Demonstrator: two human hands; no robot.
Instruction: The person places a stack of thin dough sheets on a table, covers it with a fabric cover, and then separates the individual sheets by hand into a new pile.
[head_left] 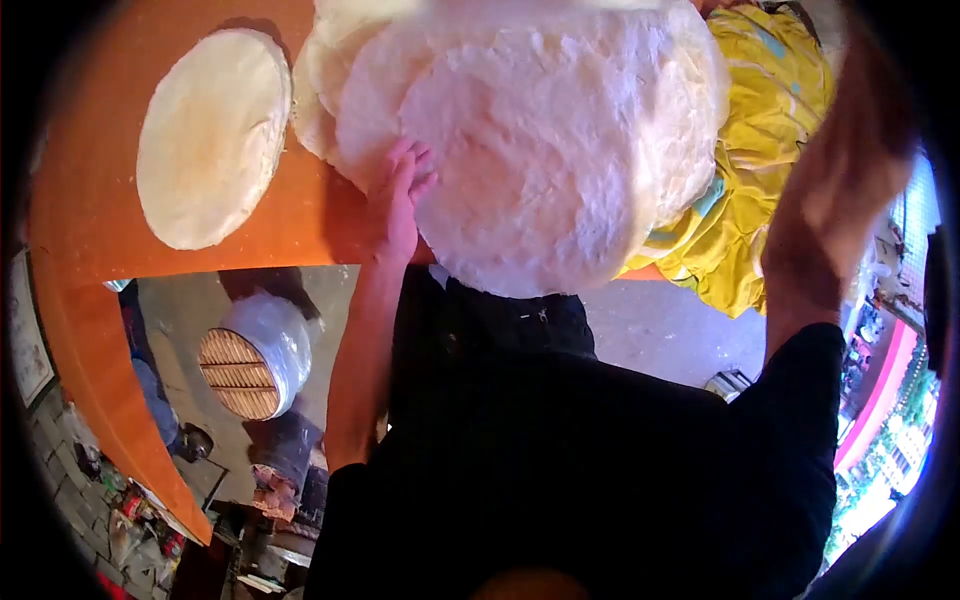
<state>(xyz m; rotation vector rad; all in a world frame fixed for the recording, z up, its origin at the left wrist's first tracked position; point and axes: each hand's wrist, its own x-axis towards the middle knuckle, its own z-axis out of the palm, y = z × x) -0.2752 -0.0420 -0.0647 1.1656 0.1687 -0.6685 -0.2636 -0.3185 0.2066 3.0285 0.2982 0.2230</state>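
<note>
Large thin round sheets of pale dough or flatbread point(530, 150) overlap in a pile on the orange table. My left hand point(403, 195) is at the pile's left edge, fingers apart and touching or just above the sheets. A separate stack of round pale sheets point(212, 140) lies to the left. At the right, my right hand point(850, 150) is raised over the yellow cloth side, blurred and dark, with its fingers not distinguishable. Crumpled yellow cloth point(745, 150) lies beside the pile's right edge.
The orange table point(90, 200) extends down the left side. Below it, a round slatted object wrapped in plastic point(240, 373) stands on the floor. Bottles and bags lie at the lower left. A pink edge point(878, 400) shows at the far right.
</note>
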